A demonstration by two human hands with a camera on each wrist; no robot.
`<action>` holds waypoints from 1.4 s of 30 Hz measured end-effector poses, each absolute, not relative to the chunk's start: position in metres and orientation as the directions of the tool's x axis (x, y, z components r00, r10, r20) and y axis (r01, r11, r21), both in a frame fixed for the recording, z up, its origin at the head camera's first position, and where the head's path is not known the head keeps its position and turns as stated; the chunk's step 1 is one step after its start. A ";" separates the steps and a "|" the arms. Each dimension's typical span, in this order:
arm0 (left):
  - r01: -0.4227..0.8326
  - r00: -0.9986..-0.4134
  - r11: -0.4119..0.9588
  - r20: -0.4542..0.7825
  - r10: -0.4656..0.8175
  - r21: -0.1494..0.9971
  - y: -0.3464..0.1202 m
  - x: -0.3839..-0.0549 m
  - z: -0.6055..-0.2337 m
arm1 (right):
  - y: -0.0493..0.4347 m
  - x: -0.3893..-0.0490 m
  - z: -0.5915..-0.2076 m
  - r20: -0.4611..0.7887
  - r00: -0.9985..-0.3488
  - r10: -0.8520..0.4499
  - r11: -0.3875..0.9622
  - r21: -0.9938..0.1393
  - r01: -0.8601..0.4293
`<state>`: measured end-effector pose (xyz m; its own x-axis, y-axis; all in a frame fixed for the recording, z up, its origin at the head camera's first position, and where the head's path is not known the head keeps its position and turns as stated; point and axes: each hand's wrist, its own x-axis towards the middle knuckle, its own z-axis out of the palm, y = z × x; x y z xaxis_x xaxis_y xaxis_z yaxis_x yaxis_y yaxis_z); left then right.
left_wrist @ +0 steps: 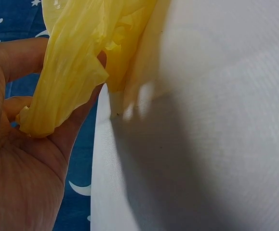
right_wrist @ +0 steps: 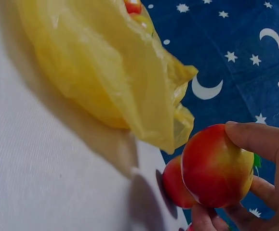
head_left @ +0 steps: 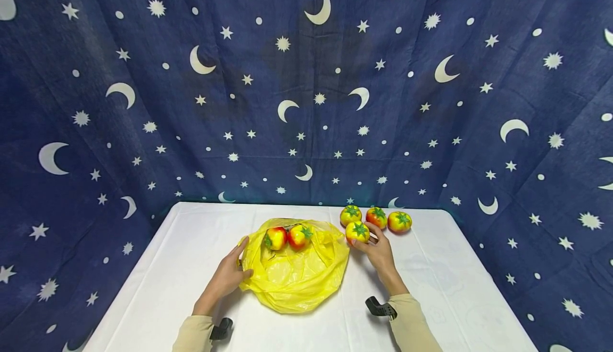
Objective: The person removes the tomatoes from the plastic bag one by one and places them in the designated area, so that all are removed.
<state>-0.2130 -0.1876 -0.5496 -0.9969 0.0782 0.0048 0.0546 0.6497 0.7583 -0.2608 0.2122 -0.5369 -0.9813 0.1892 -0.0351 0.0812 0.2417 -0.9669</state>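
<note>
A yellow plastic bag point(head_left: 292, 291) sits on the table with its mouth spread upward. Two red-and-yellow fruits with green leafy tops, one a left fruit point(head_left: 275, 238) and one a right fruit point(head_left: 300, 237), lie inside it. My left hand point(head_left: 229, 273) holds the bag's left rim; in the left wrist view the gathered plastic point(left_wrist: 69, 72) runs between thumb and fingers. To the right of the bag, my right hand point(head_left: 379, 253) grips another such fruit point(head_left: 357, 232) between thumb and fingertips. The right wrist view shows this held fruit point(right_wrist: 216, 166) close to the bag's edge, apart from it.
Behind the held fruit, three more stand near the table's back edge: a left one point(head_left: 351, 214), a middle one point(head_left: 377, 217) and a right one point(head_left: 399, 222). A white cloth covers the table point(head_left: 455, 288). A dark blue curtain point(head_left: 306, 75) with moons and stars hangs behind.
</note>
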 end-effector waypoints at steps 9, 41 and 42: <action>0.054 -0.997 0.649 0.000 0.082 0.759 -0.187 -0.213 -0.550 | 0.218 -0.269 -0.552 -0.083 -0.971 0.223 0.264 -0.954 0.143; 0.029 -0.998 0.647 -0.015 0.063 0.762 -0.187 -0.213 -0.552 | 0.221 -0.278 -0.569 -0.093 -0.978 0.187 0.351 -0.923 0.155; 0.024 -0.998 0.649 -0.019 0.060 0.760 -0.187 -0.214 -0.552 | 0.222 -0.278 -0.569 -0.089 -0.979 0.183 0.348 -0.925 0.149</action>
<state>-0.2136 -0.1866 -0.5521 -0.9980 0.0600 -0.0191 0.0245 0.6491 0.7603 -0.2782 0.2216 -0.5694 -0.9791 0.1827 -0.0890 0.1491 0.3484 -0.9254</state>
